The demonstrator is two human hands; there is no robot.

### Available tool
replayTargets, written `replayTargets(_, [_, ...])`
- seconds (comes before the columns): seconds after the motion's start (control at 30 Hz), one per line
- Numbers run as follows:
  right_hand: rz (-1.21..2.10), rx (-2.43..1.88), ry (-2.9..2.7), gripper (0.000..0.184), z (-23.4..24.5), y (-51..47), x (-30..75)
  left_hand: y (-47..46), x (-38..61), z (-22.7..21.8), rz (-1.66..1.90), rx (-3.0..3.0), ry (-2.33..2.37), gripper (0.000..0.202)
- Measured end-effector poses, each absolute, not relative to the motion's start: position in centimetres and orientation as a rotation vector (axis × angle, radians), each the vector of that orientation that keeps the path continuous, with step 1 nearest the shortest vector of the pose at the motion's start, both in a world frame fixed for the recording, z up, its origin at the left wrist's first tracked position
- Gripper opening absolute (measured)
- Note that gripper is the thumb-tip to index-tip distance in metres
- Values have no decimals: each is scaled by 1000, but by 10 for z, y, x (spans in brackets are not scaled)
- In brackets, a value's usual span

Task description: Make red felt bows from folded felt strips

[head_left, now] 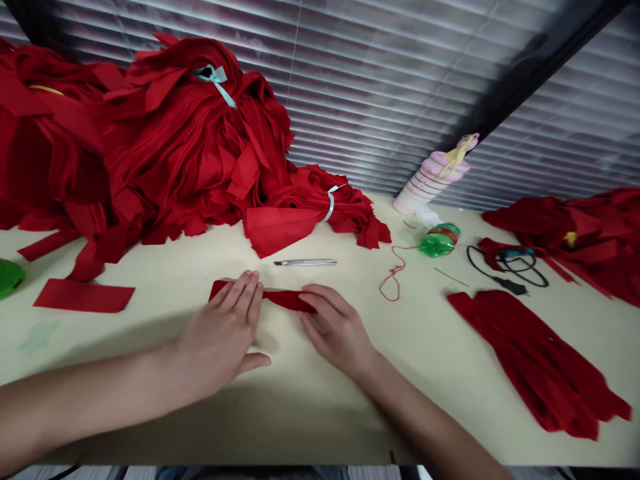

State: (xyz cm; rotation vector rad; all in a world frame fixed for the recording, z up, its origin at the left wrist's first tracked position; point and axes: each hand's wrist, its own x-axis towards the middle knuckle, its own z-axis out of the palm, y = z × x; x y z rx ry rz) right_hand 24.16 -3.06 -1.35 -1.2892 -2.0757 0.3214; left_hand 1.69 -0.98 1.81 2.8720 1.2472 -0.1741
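As both lie flat, open, left hand (225, 333), right hand (336, 328), pressing narrow red felt strip (286, 299), cream tabletop (310, 407).

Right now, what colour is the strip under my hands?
The strip is red; head view.

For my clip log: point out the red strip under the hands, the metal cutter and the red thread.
red strip (283, 298), head view, exposed middle.
metal cutter (307, 262), head view, mid-handle.
red thread (395, 271), head view, tangle above loop.

A sewing workshop: heaps of cut red fabric (165, 147), a thread cone (425, 185) and a worktable (300, 400).
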Motion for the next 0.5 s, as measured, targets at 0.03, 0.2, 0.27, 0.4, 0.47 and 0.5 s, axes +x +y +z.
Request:
replayTargets(0.03, [289,-1239,-2174,32,-15,-32,239,-15,21,10,-211,2881,1301,95])
replayTargets(0.2, [222,-1197,-2627,64,-20,-33,232,-15,22,-12,-347,2748,1327,101])
replayTargets(0.27, [207,-1211,-2690,62,-20,-32,233,-14,19,-14,-294,2734,1301,99])
replayTargets(0.4, [150,-1200,-2697,55,-18,-30,239,-14,9,-17,-208,2715,1213,96])
replayTargets(0.47, [151,-1182,-2710,55,-17,-29,241,-14,0,-17,-177,2738,1136,94])
replayTargets(0.5, [159,-1178,-2718,55,-17,-29,242,-14,-5,-17,-152,2758,1099,93])
